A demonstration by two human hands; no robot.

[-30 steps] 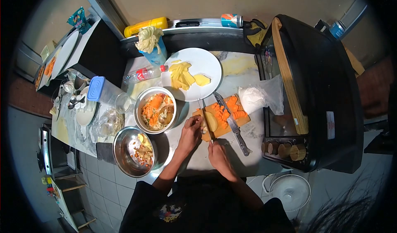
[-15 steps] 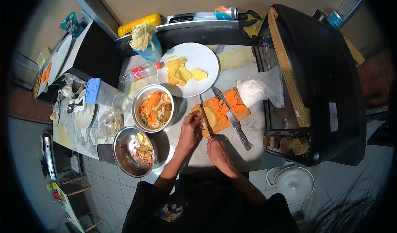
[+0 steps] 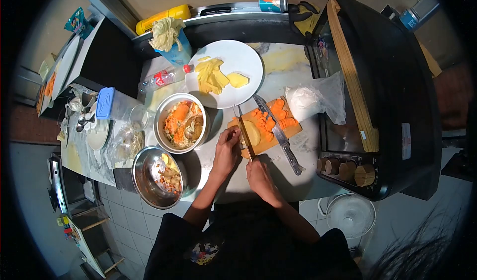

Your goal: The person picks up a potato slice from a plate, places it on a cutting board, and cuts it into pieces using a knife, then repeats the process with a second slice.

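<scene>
Head view — right hand (image 3: 260,178) grips a knife (image 3: 244,135) over the board (image 3: 269,146).

Light falls unevenly, brightest over the desk (image 3: 285,59) and the white plate (image 3: 248,92). Shadows darken the right side of the steel bowl (image 3: 143,173) and hands (image 3: 261,178); metal glints. Wide-angle curvature bends the surroundings, black corners closing in.

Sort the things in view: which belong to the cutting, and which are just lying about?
Likely in the job:
- held kitchen knife
- pale slice, probably potato
- wooden cutting board
- carrot pieces
- white plate
- metal scraps bowl

Seemingly lying about:
- red-capped plastic bottle
- drink can
- glove
- yellow bottle
</scene>
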